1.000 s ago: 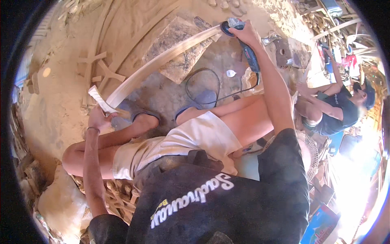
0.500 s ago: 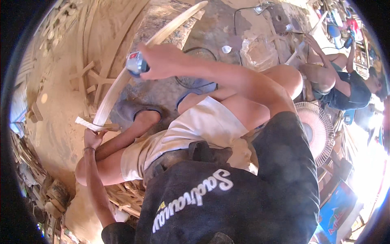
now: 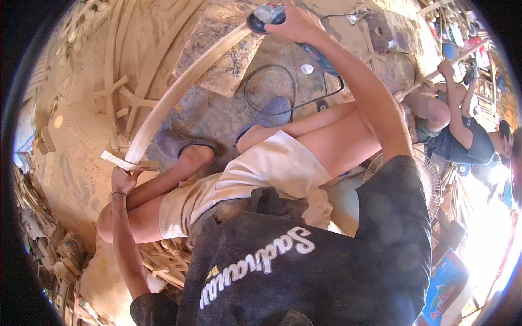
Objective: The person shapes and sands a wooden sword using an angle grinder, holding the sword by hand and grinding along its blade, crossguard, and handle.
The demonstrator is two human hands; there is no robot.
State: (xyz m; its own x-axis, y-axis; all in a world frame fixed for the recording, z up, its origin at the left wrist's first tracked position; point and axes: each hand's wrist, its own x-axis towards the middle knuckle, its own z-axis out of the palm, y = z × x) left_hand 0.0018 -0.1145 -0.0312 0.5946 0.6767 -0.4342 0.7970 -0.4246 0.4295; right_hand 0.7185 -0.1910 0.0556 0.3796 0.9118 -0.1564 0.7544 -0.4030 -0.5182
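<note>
A long, curved wooden sword (image 3: 182, 87) slants from my lap side up to the far middle, with a pale crosspiece near its lower end. My left hand (image 3: 124, 180) is closed around that lower end, just below the crosspiece, beside my left knee. At the far tip, my right hand (image 3: 300, 24) grips the head of a corded angle grinder (image 3: 266, 17), whose dark round disc meets the wood. The grinder's teal body shows partly below my right forearm. A worn slab (image 3: 234, 68) lies under the upper blade.
Wooden pieces (image 3: 130, 100) lie on the dusty floor at left. A black cord (image 3: 246, 92) loops near my slippered feet. To the right a co-worker (image 3: 459, 127) holds a long piece of wood. A round fan (image 3: 429, 185) stands by my right elbow, wood scraps (image 3: 68, 261) at lower left.
My right hand has moved the grinder up along the blade from its middle to the far tip. My left hand stays at the lower end. The co-worker's arms and wood have shifted.
</note>
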